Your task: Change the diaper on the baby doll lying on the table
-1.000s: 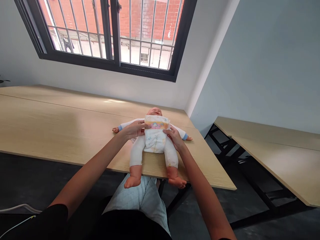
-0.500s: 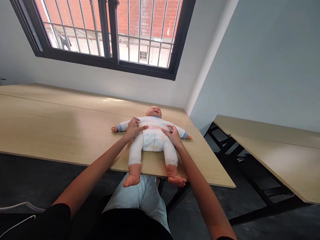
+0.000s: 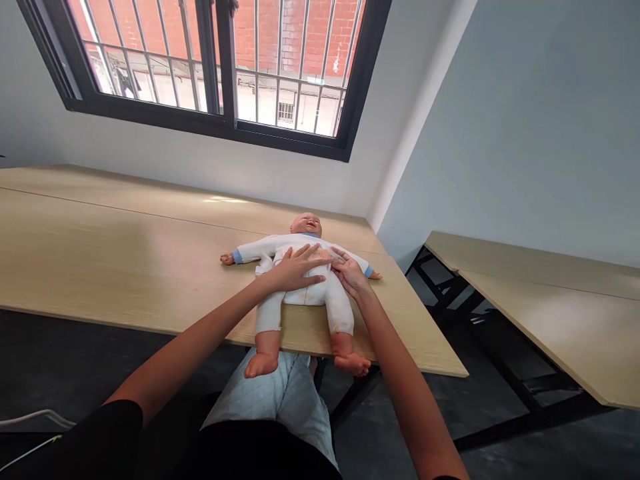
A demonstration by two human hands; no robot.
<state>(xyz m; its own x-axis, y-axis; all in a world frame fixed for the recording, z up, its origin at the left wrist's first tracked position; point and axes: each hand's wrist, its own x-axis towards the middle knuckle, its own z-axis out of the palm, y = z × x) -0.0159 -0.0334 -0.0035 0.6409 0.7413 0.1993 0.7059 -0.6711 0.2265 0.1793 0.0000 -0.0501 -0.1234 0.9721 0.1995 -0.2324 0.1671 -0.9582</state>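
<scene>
- Nearest me, at 5 and 7 o'clock from the diaper (image 3: 306, 297), the doll's feet (image 3: 261, 365) are sticking out past the edge of the table (image 3: 150, 267), perhaps so that its middle is lying within easy reach
- The diaper itself is sitting between the legs and up over the belly
- My left hand (image 3: 299, 268), coming in from 8 o'clock, is lying across the diaper's front, fingers spread wide and gripping nothing, seemingly pressing it flat
- My right hand (image 3: 350, 272) is cupping the side at 3 o'clock, fingers loosely bent, likely steadying that edge; whether they are pinching anything, I cannot tell
- A loose white flap (image 3: 264, 265) is jutting out at 10 o'clock, near my left wrist
- The doll (image 3: 295, 242) is lying face up, its head (image 3: 306, 225) pointing to 12 o'clock
- Farther off, the window (image 3: 227, 127) is standing at 11 o'clock
</scene>
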